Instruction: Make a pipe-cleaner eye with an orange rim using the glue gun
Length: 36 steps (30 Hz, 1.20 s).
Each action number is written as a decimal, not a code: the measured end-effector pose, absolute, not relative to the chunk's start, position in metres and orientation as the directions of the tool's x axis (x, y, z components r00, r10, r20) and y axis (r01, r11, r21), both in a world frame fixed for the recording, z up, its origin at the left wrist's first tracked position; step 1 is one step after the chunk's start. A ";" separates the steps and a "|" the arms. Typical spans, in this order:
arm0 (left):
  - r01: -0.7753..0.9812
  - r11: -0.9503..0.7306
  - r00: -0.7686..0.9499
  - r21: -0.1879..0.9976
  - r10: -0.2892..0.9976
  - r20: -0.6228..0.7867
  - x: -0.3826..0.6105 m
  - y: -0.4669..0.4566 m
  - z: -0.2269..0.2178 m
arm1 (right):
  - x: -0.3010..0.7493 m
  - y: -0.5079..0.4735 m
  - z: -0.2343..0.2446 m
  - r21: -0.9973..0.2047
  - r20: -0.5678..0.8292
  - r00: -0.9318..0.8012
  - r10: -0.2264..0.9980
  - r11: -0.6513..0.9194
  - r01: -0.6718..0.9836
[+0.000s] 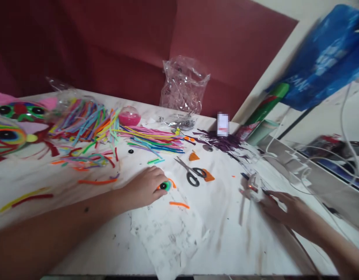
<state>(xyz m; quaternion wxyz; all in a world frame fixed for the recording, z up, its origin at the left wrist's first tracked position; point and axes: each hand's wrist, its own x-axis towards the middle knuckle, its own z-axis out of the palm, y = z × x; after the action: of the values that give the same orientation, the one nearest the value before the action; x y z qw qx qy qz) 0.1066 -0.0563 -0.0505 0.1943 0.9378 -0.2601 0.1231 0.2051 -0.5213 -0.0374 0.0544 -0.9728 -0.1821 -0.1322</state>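
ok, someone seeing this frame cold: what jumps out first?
Probably the heap of multicoloured strips spread across the far left of the white table, beside bright cat-like faces at the left edge. Next, the left hand at centre, pressing a small eye-shaped piece onto paper, with scissors just right of it. The right hand holds a whitish tool, blurred, near the cables.

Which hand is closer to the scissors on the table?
The left hand. It rests just left of the scissors, holding a small round piece. The right hand is farther away, to their right near the table edge.
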 end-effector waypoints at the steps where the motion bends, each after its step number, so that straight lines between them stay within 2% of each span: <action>1: -0.541 -0.784 0.831 0.304 -0.441 0.340 0.107 -0.056 -0.050 | 0.201 -0.519 -0.028 -0.052 0.338 0.866 0.368 -0.912 0.407; 3: -0.551 -0.774 0.823 0.311 -0.444 0.354 0.107 -0.056 -0.050 | 0.187 -0.497 -0.008 -0.042 0.472 0.795 0.381 -0.891 0.451; 6: -0.562 -0.763 0.817 0.320 -0.450 0.361 0.107 -0.056 -0.049 | 0.161 -0.423 0.009 -0.207 0.562 0.719 0.409 -0.772 0.601; 9: -0.561 -0.761 0.818 0.325 -0.450 0.359 0.108 -0.055 -0.050 | 0.152 -0.339 0.000 -0.345 0.421 0.601 0.679 -0.494 0.798; 11: -0.561 -0.762 0.817 0.323 -0.448 0.363 0.108 -0.055 -0.052 | 0.155 -0.299 -0.015 -0.331 0.441 0.485 0.755 -0.366 0.870; 12: -0.564 -0.760 0.815 0.323 -0.447 0.369 0.108 -0.055 -0.053 | 0.158 -0.285 -0.022 -0.309 0.429 0.469 0.772 -0.363 0.879; 16: -0.568 -0.755 0.812 0.328 -0.447 0.376 0.108 -0.055 -0.056 | 0.166 -0.267 -0.043 -0.223 0.457 0.407 0.791 -0.341 0.913; 22: -0.563 -0.759 0.816 0.327 -0.446 0.369 0.108 -0.055 -0.054 | 0.167 -0.270 -0.050 -0.289 0.519 0.375 0.768 -0.254 0.923; 30: -0.554 -0.768 0.821 0.321 -0.443 0.360 0.108 -0.057 -0.050 | 0.166 -0.268 -0.049 -0.431 0.468 0.445 0.763 -0.243 0.869; 36: -0.548 -0.773 0.826 0.322 -0.437 0.357 0.107 -0.057 -0.050 | 0.167 -0.268 -0.049 -0.389 0.484 0.391 0.783 -0.208 0.897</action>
<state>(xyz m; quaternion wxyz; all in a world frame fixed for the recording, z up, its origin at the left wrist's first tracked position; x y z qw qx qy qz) 0.1073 -0.0566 -0.0503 0.2099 0.9321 -0.2640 0.1320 0.1675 -0.2684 -0.0491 0.3159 -0.7719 -0.5442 -0.0906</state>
